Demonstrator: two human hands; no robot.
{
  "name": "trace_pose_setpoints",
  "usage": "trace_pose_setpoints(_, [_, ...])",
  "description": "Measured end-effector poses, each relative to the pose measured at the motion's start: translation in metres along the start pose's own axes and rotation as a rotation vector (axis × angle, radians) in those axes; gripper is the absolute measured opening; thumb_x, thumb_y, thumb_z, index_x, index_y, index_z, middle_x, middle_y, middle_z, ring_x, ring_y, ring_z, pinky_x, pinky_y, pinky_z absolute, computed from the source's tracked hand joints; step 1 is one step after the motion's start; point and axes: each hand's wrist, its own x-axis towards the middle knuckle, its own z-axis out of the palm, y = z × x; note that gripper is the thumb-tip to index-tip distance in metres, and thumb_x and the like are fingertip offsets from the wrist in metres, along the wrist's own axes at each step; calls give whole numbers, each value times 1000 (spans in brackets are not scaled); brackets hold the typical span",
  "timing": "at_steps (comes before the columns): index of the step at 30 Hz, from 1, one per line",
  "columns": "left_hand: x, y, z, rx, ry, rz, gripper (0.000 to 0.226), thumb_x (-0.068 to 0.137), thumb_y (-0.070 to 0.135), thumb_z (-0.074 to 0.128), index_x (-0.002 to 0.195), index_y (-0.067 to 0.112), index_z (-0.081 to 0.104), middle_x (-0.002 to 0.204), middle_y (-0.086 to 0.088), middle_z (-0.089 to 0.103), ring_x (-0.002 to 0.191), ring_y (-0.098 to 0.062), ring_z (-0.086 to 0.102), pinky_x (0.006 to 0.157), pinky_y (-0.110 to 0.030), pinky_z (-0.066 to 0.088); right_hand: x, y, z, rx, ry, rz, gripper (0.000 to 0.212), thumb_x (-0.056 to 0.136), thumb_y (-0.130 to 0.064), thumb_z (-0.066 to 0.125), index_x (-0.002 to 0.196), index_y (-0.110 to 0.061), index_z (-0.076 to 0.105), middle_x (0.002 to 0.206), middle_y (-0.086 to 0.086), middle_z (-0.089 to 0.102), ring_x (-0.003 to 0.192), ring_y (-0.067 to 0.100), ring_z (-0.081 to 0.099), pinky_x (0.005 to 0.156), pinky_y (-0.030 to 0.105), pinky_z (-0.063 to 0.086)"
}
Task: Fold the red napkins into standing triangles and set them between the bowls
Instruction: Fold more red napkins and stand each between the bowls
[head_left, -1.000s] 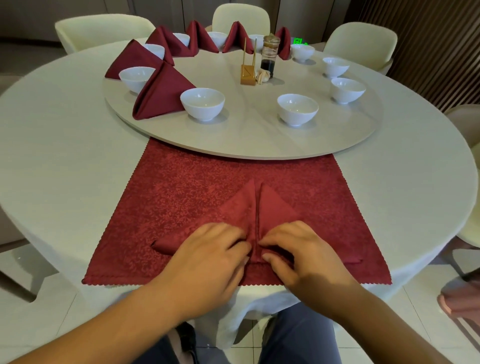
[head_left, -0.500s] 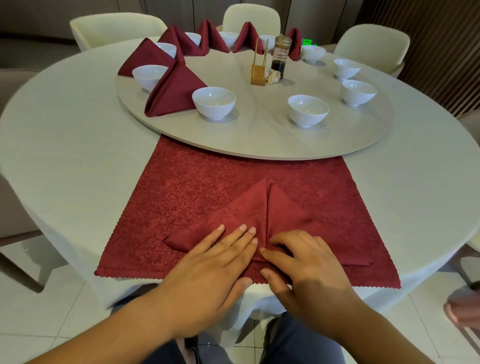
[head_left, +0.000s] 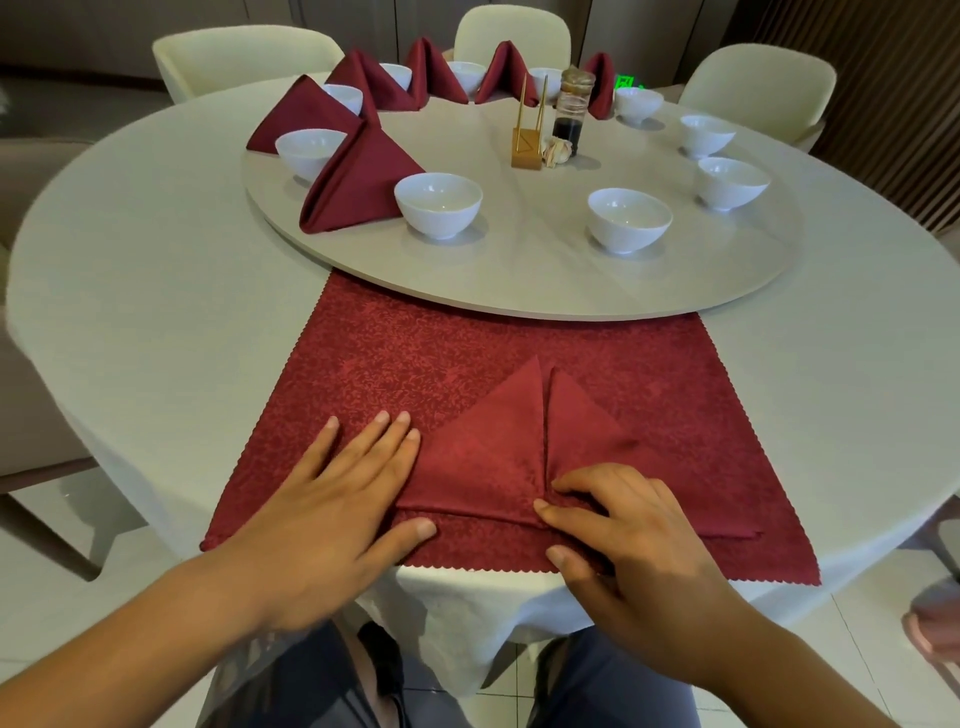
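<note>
On the desk (head_left: 156, 291), a folded napkin (head_left: 498, 441) lies on a red cloth (head_left: 467, 348). The left hand (head_left: 332, 509) rests flat beside it; the right hand (head_left: 628, 540) pinches its lower edge.

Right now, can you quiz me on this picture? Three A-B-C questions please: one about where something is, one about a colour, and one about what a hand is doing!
1. Where is the half-folded napkin? A) inside a bowl B) on the flat red cloth C) on the floor
2. What colour are the bowls? A) blue B) red C) white
3. How is the left hand? A) flat, fingers straight B) a fist C) lifting a bowl
Answers: B, it lies on that cloth; C, every bowl shows white; A, its fingers lie straight.
</note>
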Motion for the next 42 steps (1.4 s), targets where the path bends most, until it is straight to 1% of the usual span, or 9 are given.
trace_pose_setpoints(4, [18, 22, -19, -72, 197, 183, 64, 103, 51, 3, 162, 30, 13, 168, 12, -4, 152, 1, -17, 125, -34, -13, -1, 0, -1, 8, -28, 2, 33, 92, -37, 58, 121, -28, 71, 123, -12, 57, 117, 8, 51, 89, 33, 40])
trace_pose_setpoints(8, [59, 55, -25, -199, 43, 394, 57, 107, 32, 22, 163, 27, 14, 169, 14, 1, 153, 4, -10, 125, -22, -8, -2, 1, -2, -9, -39, -8, 33, 94, -35, 56, 122, -28, 70, 125, -11, 56, 120, 8, 49, 90, 35, 41])
trace_pose_setpoints(15, [111, 67, -17, -4, -13, 257, 69, 107, 54, 15, 164, 17, 1, 170, 1, -12, 154, -8, -17, 127, -33, -8, -5, 1, -2, -10, -85, 0, 39, 93, -37, 58, 130, -30, 65, 131, -12, 54, 128, 9, 44, 96, 36, 40])
trace_pose_setpoints(25, [138, 60, -25, 0, 50, 213, 76, 104, 61, 18, 164, 18, 0, 171, -2, -7, 156, -12, -13, 127, -39, -6, -6, 1, -1, -17, -86, -1, 40, 92, -40, 57, 130, -32, 65, 131, -12, 55, 129, 8, 44, 98, 35, 41])
trace_pose_setpoints(27, [130, 58, -24, -25, 205, 243, 71, 106, 56, 21, 164, 17, 10, 171, -5, 2, 157, -16, -7, 128, -40, -3, -6, 1, -2, -23, -81, 0, 40, 92, -40, 57, 130, -32, 65, 131, -11, 56, 129, 10, 46, 97, 35, 43])
trace_pose_setpoints(29, [113, 57, -26, -7, 405, 307, 59, 103, 44, 37, 154, 14, 41, 164, -9, 31, 154, -25, 21, 126, -41, 14, -6, 0, -2, -29, -80, -3, 40, 91, -40, 57, 129, -31, 66, 130, -10, 57, 127, 12, 49, 96, 37, 45])
trace_pose_setpoints(31, [93, 58, -26, -46, 548, 371, 33, 96, 28, 54, 125, 17, 67, 134, -3, 58, 127, -25, 49, 106, -37, 37, -4, -2, -4, -41, -86, -7, 40, 90, -40, 57, 128, -30, 66, 129, -9, 58, 125, 14, 51, 94, 38, 46])
trace_pose_setpoints(34, [68, 62, -18, -181, 470, 361, 15, 95, 24, 61, 105, 27, 71, 105, 13, 60, 97, -11, 53, 83, -34, 48, -3, -3, -4, -62, -102, -13, 41, 91, -42, 57, 129, -29, 66, 129, -8, 58, 125, 15, 50, 95, 39, 45])
trace_pose_setpoints(42, [48, 62, 12, -265, 405, 280, 42, 95, 59, 51, 123, 32, 67, 122, 18, 54, 115, -7, 50, 93, -33, 45, -3, 18, -22, 83, -28, -32, 37, 93, -32, 61, 128, -22, 67, 129, -10, 61, 126, 8, 53, 106, 31, 42])
